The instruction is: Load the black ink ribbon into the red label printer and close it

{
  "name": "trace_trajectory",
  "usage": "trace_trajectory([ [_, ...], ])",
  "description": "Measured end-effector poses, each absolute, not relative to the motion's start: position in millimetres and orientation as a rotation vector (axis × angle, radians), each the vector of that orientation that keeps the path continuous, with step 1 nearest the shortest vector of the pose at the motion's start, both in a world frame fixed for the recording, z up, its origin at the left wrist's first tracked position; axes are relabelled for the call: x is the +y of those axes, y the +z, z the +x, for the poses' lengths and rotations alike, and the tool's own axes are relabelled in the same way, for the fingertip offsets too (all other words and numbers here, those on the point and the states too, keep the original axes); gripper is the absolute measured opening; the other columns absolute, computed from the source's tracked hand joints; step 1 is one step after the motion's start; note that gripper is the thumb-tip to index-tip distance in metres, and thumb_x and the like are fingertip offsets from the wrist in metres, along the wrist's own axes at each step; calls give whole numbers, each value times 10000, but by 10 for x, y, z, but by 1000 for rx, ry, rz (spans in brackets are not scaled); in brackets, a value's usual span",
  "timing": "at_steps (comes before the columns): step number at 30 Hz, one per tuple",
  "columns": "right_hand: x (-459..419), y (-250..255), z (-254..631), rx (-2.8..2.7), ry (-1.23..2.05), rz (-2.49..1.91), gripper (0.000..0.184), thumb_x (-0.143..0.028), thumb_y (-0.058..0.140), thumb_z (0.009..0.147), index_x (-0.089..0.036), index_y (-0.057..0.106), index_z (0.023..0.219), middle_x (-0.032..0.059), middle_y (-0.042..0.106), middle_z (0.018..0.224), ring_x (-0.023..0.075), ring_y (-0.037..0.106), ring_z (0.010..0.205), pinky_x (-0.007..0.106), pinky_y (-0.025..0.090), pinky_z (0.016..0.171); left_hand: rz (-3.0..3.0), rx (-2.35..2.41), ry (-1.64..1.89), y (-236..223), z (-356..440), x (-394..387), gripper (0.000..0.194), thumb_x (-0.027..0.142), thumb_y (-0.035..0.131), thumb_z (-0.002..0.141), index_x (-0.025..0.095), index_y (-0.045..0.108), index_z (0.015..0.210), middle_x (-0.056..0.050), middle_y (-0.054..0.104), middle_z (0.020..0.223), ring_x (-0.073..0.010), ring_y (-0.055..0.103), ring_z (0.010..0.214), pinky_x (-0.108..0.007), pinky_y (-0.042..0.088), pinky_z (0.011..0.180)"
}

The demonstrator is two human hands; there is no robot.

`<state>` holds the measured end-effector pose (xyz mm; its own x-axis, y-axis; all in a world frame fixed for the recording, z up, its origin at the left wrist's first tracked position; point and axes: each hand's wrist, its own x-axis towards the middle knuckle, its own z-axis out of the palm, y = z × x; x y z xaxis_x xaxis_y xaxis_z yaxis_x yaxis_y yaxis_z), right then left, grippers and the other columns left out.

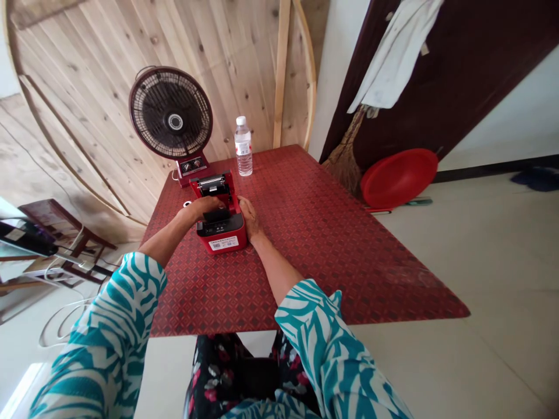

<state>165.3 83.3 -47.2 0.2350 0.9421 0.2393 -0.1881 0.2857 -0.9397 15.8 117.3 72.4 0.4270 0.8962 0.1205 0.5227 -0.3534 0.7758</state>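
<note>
A red and black label printer (223,241) stands on the table with its lid raised and tilted back. A white sticker with print and a square code is on its front. My left hand (208,205) reaches over its left side into the open compartment, fingers bent and close together. The fingertips are hidden inside, so what they hold, if anything, does not show. Against the printer's right wall lies my right hand (250,217), gripping that side. Just left of the printer is a small white ring-shaped thing (187,204), partly hidden by my left hand.
Behind the printer stand a dark red fan (192,165) and a water bottle (243,148) on the red patterned table (305,256). On the floor at right are a red basin (399,177) and a straw broom (347,154). A wooden chair (65,233) is at left.
</note>
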Motion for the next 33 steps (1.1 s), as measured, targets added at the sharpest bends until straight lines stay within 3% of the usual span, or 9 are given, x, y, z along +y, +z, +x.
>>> trace_trajectory([
  [4, 840, -482, 1647, -1004, 979, -921, 560, -701, 521, 808, -271, 681, 1128, 37, 702, 1249, 206, 608, 1213, 417, 412, 1145, 2488, 1308, 244, 859, 125, 993, 225, 54, 678, 668, 216, 768, 796, -35, 745, 764, -190, 674, 706, -238, 448, 651],
  [7, 838, -476, 1651, -1009, 986, -926, 549, -695, 521, 811, -274, 684, 1123, 30, 695, 1260, 211, 596, 1228, 408, 394, 1153, 2723, 1538, -2, 940, 149, 797, 327, 152, 643, 806, 251, 736, 1103, -77, 745, 1073, -235, 686, 994, -278, 495, 802],
  [11, 836, -469, 1664, -1024, 1003, -925, 556, -695, 513, 812, -270, 678, 1130, 36, 687, 1271, 221, 591, 1237, 410, 404, 1142, 2771, 1795, -107, 989, 238, 608, 379, 249, 628, 866, 301, 675, 1239, -93, 706, 1166, -268, 670, 1076, -321, 526, 851],
  [14, 847, -476, 1666, -1040, 1000, -912, 561, -701, 501, 814, -271, 674, 1129, 36, 685, 1271, 219, 587, 1245, 411, 396, 1151, 2784, 1775, 111, 1000, 232, 586, 367, 229, 642, 855, 278, 689, 1216, -102, 712, 1142, -291, 654, 1095, -367, 533, 877],
  [17, 855, -480, 1660, -1037, 1001, -913, 559, -700, 489, 821, -273, 668, 1133, 33, 683, 1274, 216, 585, 1248, 416, 391, 1156, 2698, 1568, 591, 974, 68, 627, 332, 213, 697, 799, 239, 715, 1130, -80, 732, 1077, -272, 648, 1074, -382, 522, 924],
  [21, 844, -465, 1656, -1047, 983, -949, 577, -700, 488, 819, -255, 665, 1142, 56, 677, 1288, 223, 579, 1253, 425, 380, 1164, 2077, 1311, 1270, 799, -361, 646, 400, 341, 761, 732, 189, 697, 1096, -52, 733, 918, -195, 681, 814, -327, 559, 770],
  [24, 819, -448, 1660, -1053, 972, -953, 586, -688, 479, 828, -237, 661, 1157, 73, 669, 1303, 231, 575, 1258, 433, 379, 1165, 1597, 1176, 1560, 542, -684, 596, 467, 407, 811, 657, 185, 680, 1046, -56, 737, 895, -188, 689, 768, -300, 560, 697],
  [28, 783, -429, 1675, -1053, 989, -938, 523, -628, 487, 856, -245, 651, 1174, 61, 666, 1315, 227, 568, 1267, 442, 372, 1167, 1337, 1211, 1614, 159, -923, 555, 499, 421, 836, 582, 191, 659, 988, -52, 735, 854, -195, 693, 738, -304, 552, 676],
  [33, 768, -414, 1692, -1073, 987, -949, 516, -614, 488, 862, -244, 649, 1183, 60, 659, 1331, 222, 556, 1282, 438, 358, 1177, 1388, 1422, 1431, -106, -972, 670, 450, 341, 787, 576, 183, 650, 975, -57, 748, 923, -219, 703, 856, -362, 544, 839],
])
